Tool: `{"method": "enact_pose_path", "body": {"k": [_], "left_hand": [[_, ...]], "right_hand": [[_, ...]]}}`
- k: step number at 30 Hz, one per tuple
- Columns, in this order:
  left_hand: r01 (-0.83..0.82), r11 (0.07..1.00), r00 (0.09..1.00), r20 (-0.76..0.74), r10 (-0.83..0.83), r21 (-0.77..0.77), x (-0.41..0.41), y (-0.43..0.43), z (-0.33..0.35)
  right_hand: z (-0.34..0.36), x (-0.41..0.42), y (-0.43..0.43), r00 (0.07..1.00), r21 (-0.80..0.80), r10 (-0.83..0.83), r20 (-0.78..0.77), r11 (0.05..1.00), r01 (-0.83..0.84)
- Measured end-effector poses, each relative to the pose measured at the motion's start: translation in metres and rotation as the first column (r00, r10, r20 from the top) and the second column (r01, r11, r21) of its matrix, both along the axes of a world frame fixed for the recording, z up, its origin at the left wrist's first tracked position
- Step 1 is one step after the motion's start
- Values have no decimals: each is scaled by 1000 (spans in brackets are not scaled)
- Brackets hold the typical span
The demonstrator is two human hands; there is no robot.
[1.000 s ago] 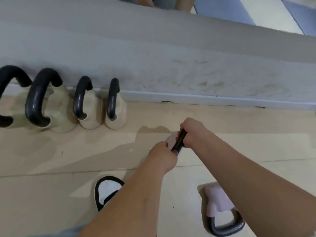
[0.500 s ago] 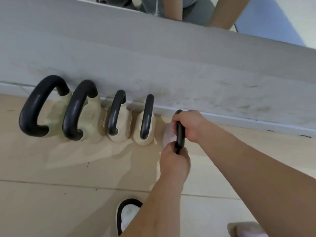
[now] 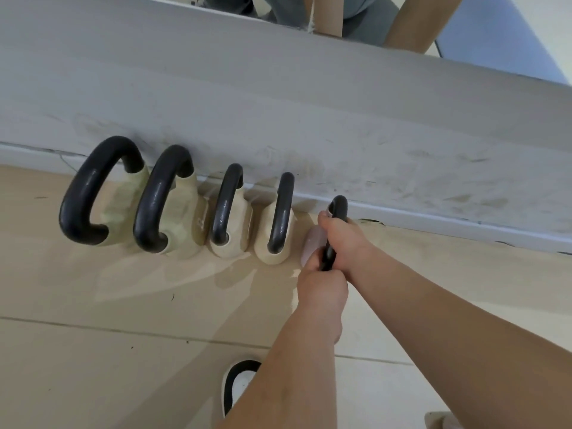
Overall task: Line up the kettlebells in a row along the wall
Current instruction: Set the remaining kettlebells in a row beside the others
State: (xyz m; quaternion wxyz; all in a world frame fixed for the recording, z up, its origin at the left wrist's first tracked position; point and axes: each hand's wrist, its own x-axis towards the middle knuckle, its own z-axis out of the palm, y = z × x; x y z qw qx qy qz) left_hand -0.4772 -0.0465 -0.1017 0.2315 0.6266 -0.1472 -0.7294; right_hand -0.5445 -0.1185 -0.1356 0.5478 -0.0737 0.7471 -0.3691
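Moved since the earlier frame: pink kettlebell [image 3: 312, 243], now being carried from open floor to the end of the row at the wall [image 3: 309, 103]. Left hand [image 3: 322, 286] and right hand [image 3: 343, 239] are both gripping its black handle [image 3: 337, 209]. It is sitting just beside the fourth of four cream kettlebells [image 3: 272, 239]; whether it is touching the floor [image 3: 123, 305] cannot be told. Step in hand: placing the fifth bell. Next, probably: settling it flush, then letting go. Containers: none showing.

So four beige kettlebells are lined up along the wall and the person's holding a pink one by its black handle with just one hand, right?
Not quite: the head view shows both hands on it, the left hand and the right hand together gripping the pink kettlebell's black handle. The rest is right.
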Motion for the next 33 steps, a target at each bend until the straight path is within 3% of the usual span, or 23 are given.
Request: {"method": "enact_pose_path", "body": {"k": [17,23,33], "left_hand": [[9,997,997,75,-3,-78,-1,-5,-3],[-34,995,997,66,41,-99,5,-11,-10],[42,996,999,24,-40,-79,3,-6,-23]], "right_hand": [[0,3,-22,997,-7,73,5,997,-73],[-4,10,-22,997,-27,-37,72,999,39],[0,14,-17,996,-49,70,-47,996,-73]]}}
